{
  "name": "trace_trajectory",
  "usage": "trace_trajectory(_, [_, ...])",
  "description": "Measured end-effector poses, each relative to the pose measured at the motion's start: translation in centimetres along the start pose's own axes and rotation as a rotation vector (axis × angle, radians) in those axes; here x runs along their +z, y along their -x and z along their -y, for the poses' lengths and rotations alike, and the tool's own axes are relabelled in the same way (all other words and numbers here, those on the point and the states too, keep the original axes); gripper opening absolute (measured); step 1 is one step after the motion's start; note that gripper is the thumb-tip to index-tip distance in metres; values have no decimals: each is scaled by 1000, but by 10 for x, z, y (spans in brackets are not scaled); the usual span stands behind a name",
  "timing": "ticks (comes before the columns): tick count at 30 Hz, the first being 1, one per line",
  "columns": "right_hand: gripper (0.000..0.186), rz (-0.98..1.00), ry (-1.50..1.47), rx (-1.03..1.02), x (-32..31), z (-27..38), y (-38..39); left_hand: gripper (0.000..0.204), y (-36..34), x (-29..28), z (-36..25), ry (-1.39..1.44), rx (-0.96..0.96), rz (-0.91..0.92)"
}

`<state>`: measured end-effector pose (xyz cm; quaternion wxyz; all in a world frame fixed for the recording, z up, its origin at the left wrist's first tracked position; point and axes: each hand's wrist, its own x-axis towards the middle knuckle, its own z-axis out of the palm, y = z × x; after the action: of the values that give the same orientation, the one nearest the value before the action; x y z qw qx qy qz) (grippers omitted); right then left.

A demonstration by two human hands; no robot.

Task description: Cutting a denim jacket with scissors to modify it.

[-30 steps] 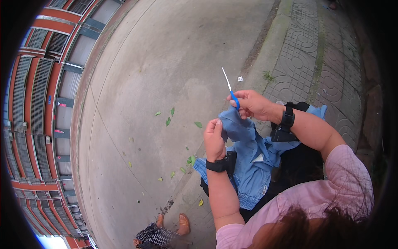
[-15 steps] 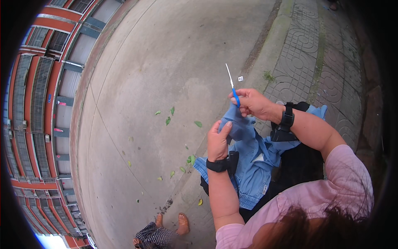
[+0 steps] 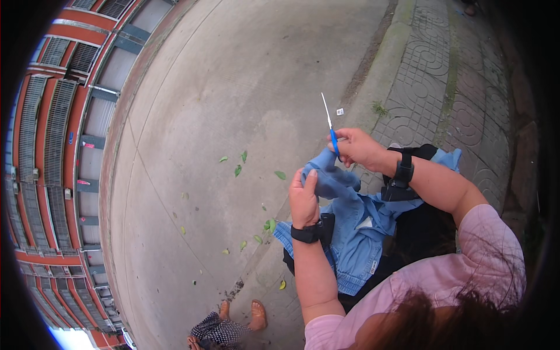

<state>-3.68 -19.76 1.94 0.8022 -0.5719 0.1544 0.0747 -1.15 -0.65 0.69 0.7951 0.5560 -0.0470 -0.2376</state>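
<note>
A light blue denim garment (image 3: 353,233) lies across my lap, with one part of it lifted up in front of me. My left hand (image 3: 304,198) is closed on that raised fabric, thumb on top. In my right hand (image 3: 361,149) is a pair of scissors (image 3: 334,140) with blue handles, the thin pale blades pointing up and away from me. The right fingers are wrapped round the handles just beside the fabric's upper end. Whether they also pinch the cloth is hard to make out. A white label (image 3: 373,266) shows near the garment's ribbed edge.
Concrete ground (image 3: 245,76) stretches ahead, with scattered green leaves (image 3: 280,174). A small white tag (image 3: 340,111) lies beyond the scissors. Patterned paving (image 3: 420,76) runs along the right. Another person's sandalled feet (image 3: 258,315) are at lower left. A red building (image 3: 35,134) stands far left.
My right hand and the scissors have shifted slightly down and to the right. My left hand has moved a little to the left, and the raised fabric is folded differently.
</note>
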Motion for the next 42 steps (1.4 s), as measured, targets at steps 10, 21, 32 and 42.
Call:
trace_trajectory(10, [32, 385, 8, 84, -4, 6, 16, 14, -1, -10, -6, -138, 89, -231])
trace_trajectory(21, [34, 670, 10, 239, 1, -8, 26, 12, -5, -15, -10, -228, 146, -339])
trace_trajectory(32, [32, 683, -57, 253, 2, -6, 30, 13, -8, -18, -8, -262, 167, -379])
trace_trajectory(42, [30, 664, 20, 265, 3, -4, 30, 12, -6, -16, -11, -306, 177, -411])
